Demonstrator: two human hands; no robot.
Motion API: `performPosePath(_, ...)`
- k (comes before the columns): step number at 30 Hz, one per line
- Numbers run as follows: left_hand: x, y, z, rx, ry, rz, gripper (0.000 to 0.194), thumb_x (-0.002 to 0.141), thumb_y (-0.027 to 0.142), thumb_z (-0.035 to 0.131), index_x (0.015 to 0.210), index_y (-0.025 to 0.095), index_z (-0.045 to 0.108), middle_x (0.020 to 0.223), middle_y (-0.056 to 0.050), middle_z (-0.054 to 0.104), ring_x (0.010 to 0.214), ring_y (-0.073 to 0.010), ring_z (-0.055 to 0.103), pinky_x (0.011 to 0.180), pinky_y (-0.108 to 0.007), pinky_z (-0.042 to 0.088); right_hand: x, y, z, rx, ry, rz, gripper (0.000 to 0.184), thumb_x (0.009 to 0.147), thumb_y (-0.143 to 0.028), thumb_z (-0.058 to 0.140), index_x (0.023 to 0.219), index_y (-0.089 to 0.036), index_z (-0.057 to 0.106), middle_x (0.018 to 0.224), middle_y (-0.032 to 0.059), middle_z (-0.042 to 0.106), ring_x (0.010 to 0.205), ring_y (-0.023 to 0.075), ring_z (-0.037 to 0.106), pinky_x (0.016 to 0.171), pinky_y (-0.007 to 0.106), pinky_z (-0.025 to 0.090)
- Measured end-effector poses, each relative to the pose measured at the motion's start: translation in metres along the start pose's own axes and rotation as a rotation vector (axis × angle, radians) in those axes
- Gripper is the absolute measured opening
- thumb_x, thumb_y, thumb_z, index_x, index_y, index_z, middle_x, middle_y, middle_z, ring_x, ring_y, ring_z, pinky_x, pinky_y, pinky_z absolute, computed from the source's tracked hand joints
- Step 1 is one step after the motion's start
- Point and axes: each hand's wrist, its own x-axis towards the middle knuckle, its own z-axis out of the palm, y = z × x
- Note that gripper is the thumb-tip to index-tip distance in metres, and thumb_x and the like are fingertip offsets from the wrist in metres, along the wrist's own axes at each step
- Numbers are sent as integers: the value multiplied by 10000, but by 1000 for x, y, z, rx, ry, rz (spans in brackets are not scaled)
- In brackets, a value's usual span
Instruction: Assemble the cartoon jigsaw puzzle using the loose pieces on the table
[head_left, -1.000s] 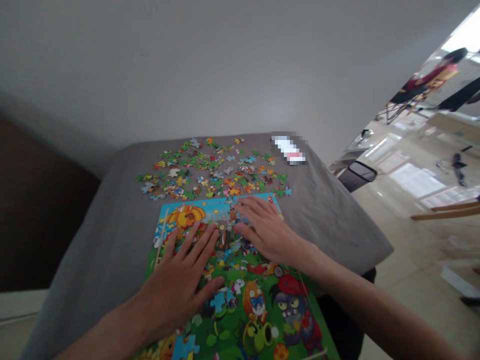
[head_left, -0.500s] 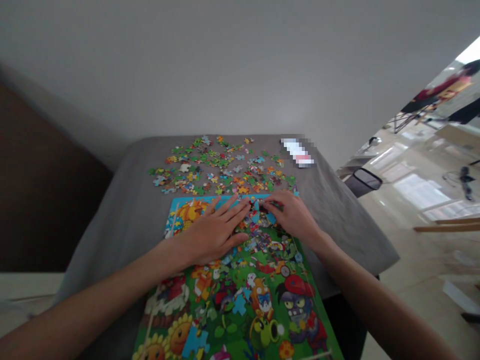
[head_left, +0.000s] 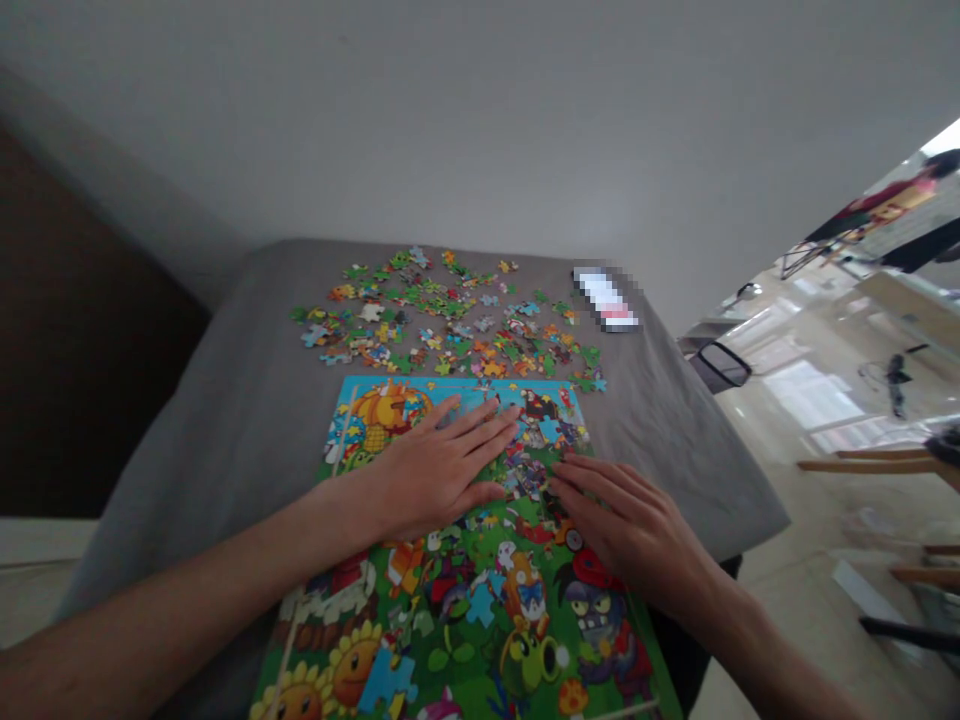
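Observation:
A colourful cartoon jigsaw puzzle (head_left: 450, 655) lies on the cloth, with blue pieces such as one jigsaw piece (head_left: 390, 682) resting loose on its picture. My left hand (head_left: 442, 470) is open, palm down, its fingers spread over the puzzle's upper middle. Towards the right edge, my right hand (head_left: 626, 515) rests low over the picture with fingers stretched out side by side. No piece shows in it; its palm side is hidden. Just above its fingertips, the upper right part of the picture shows a light-blue piece (head_left: 550, 430).
Many loose jigsaw pieces (head_left: 442, 300) are scattered beyond the puzzle on the grey cloth (head_left: 225, 400). A pixelated phone-like object (head_left: 606, 300) lies at the back right. A pale wall (head_left: 450, 120) rises behind the table. Chair legs (head_left: 877, 465) stand on the floor at right.
My right hand has moved from the puzzle's top edge down and right, and its pinched fingers have straightened. My left hand stays nearly in place. The view has shifted slightly.

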Motion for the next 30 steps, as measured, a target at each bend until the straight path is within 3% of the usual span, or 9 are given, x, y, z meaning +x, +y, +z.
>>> performPosePath(6,0,-8,5,-22,-30,-105,751,989,692,197,1592,243,189,1656,-49,197,1536,-261,130,1227,-500,29,-2,-12,-3,1,-128,118,365,1017,-309,466,1309,-160,627,1324,117,662,1244,266,597,1009,486,553)
performPosePath(12,-20,-16,-8,42,-31,-178,803,975,716,185,1581,193,247,1651,-95,214,1534,-299,122,1216,-530,-16,30,-18,15,-20,-176,92,559,1023,-401,437,1509,-128,407,1609,144,329,1513,304,223,1166,536,365)
performPosePath(17,-53,22,-13,83,14,-130,727,1006,657,203,1579,213,256,1639,-73,265,1523,-260,193,1231,-462,73,35,-5,33,9,-250,81,653,1031,-458,398,1584,-155,229,1624,124,295,1523,268,186,1204,511,298)
performPosePath(22,-93,67,5,59,14,18,776,979,678,317,1597,238,154,1580,-48,396,1448,-237,373,1221,-429,165,20,3,33,-28,-249,111,623,1043,-459,352,1584,-170,239,1630,130,275,1519,306,187,1190,556,300)
performPosePath(27,-118,84,14,82,89,18,811,972,662,370,1600,211,121,1548,-45,445,1392,-247,447,1194,-393,233,20,-6,27,2,-201,101,624,1036,-427,391,1588,-192,224,1626,109,303,1526,283,170,1211,537,271)
performPosePath(30,-125,91,13,80,51,52,780,984,627,378,1599,218,126,1549,-32,440,1397,-234,438,1178,-367,260,24,-21,16,43,-196,50,616,1034,-414,397,1577,-160,254,1636,119,269,1534,270,129,1220,510,268)
